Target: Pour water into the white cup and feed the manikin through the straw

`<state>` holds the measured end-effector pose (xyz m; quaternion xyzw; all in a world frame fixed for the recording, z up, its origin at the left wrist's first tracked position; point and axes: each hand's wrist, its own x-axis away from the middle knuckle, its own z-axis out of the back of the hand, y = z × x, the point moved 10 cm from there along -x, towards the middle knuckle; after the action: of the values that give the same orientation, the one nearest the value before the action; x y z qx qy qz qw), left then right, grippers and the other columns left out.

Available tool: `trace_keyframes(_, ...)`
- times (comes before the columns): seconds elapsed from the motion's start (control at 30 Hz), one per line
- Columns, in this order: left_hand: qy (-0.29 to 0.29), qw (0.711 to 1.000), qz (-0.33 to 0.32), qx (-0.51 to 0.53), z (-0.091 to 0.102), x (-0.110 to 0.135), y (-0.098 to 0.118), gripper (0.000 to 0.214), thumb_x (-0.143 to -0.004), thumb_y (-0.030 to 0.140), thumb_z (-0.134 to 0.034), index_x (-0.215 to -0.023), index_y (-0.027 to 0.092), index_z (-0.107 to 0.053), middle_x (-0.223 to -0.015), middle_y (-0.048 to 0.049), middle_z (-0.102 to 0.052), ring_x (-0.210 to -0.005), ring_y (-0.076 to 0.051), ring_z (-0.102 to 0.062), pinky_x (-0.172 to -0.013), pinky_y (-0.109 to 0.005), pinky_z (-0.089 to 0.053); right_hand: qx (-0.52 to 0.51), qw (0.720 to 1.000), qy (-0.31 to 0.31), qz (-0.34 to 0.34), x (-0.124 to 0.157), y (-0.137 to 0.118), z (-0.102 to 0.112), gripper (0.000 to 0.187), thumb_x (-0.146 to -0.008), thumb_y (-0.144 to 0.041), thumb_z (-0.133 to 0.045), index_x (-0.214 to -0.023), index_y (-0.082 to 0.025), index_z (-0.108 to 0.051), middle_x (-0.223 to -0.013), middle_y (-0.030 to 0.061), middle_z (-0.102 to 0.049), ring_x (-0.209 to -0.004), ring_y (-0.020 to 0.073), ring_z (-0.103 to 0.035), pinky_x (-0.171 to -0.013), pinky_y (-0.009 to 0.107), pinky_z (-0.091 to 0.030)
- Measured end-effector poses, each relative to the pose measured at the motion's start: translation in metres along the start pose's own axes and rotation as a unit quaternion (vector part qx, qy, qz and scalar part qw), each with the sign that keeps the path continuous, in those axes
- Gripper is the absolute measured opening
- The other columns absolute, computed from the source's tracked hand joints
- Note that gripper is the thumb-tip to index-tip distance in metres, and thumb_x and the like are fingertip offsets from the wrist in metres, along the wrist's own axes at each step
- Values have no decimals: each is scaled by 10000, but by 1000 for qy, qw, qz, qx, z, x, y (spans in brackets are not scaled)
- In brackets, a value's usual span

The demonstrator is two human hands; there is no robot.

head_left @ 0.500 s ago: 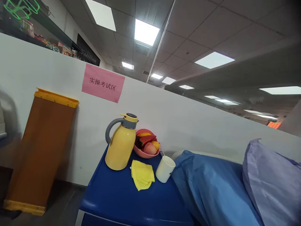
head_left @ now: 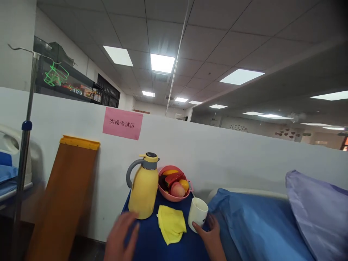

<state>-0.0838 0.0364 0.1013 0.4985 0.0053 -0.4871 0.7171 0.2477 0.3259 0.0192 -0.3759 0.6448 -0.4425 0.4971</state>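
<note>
On the blue tabletop stands a yellow thermos jug [head_left: 144,192] with a grey handle. My left hand [head_left: 122,235], blurred by motion, is just in front of its lower left side, thumb and fingers apart, holding nothing. At the right edge is a white mug [head_left: 198,214] with something thin and pale standing up behind its rim. My right hand [head_left: 209,233] is at the mug, thumb across its lower front and fingers spread along its right side; whether they press on it I cannot tell. A folded yellow cloth [head_left: 172,224] lies between jug and mug.
Behind the cloth sits a pink bowl [head_left: 174,198] of fruit. A bed with blue bedding [head_left: 252,221] and a lilac pillow [head_left: 318,206] adjoins on the right. A white partition [head_left: 231,156] runs behind. Leftward are a brown board [head_left: 67,192] and a metal pole [head_left: 25,145].
Both hands have come into view from below, the left towards the jug, the right to the mug. The view has shifted, so the tabletop things appear lower; the pole now shows.
</note>
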Motion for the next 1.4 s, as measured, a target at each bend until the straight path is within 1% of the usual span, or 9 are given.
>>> trace_keyframes(0.13,157,988,-4,-13,72,-86,34,565,-846,437,-466,-1349,181,-484,-1412,-148,-505,-1298,-308,-487,-1034,-463,-461,18,1000,-16,2,-5,3,-18,875,-258,-448,-853,-1020,-221,-487,-1018,124,-652,-1090,467,-609,-907,540,-528)
trace_keyframes(0.23,51,998,40,-27,62,-150,45,431,-785,402,-560,-1167,202,-566,-1191,-110,-639,-1064,-296,-615,-872,-413,-507,38,999,-37,-4,-9,-3,-21,788,-298,-440,-865,-967,-221,-510,-931,94,-658,-955,415,-651,-837,499,-546)
trace_keyframes(0.37,-39,993,93,60,40,-175,50,463,-755,641,-555,-792,180,-546,-711,-29,-576,-645,-189,-567,-541,-297,-435,30,999,-39,8,-8,-19,-23,654,-350,-454,-846,-879,-225,-538,-833,67,-664,-856,377,-660,-782,471,-545)
trace_keyframes(0.57,-51,984,113,131,24,-165,60,588,-719,798,-468,-605,230,-367,-505,60,-315,-456,-113,-333,-461,-290,-278,12,998,-56,6,19,-36,-26,582,-378,-411,-835,-860,-222,-569,-761,39,-688,-773,345,-672,-744,458,-541)
trace_keyframes(0.73,2,990,98,97,34,-157,72,592,-715,772,-504,-548,225,-352,-529,35,-331,-559,-136,-356,-528,-298,-223,-8,998,-58,-2,54,-63,-18,507,-470,-415,-806,-870,-196,-583,-777,40,-691,-785,327,-675,-729,426,-540)
trace_keyframes(0.93,-33,995,61,73,47,-128,116,525,-689,699,-582,-562,213,-429,-508,40,-328,-538,-128,-337,-517,-297,-210,-58,996,-63,5,109,-116,7,549,-549,-356,-786,-1010,-162,-560,-880,61,-699,-825,295,-668,-737,386,-543)
trace_keyframes(1.07,-99,992,35,66,66,-100,174,489,-645,640,-665,-756,169,-592,-508,60,-322,-499,-115,-304,-477,-288,-208,-88,993,-79,10,152,-154,30,572,-589,-335,-778,-1082,-171,-542,-926,45,-691,-835,252,-657,-749,346,-536)
trace_keyframes(1.23,-198,977,-65,-52,103,-66,284,568,-635,659,-677,-881,147,-666,-557,30,-398,-518,-112,-310,-483,-284,-224,-81,993,-83,-1,202,-207,63,536,-579,-279,-774,-1052,-176,-543,-881,24,-659,-805,231,-627,-698,318,-505)
trace_keyframes(1.4,-269,922,-198,-197,128,-23,383,662,-678,707,-614,-1061,171,-684,-801,-74,-630,-637,-163,-488,-550,-289,-332,-86,993,-75,17,235,-255,90,543,-562,-239,-773,-1056,-195,-551,-875,3,-648,-790,207,-601,-706,303,-477)
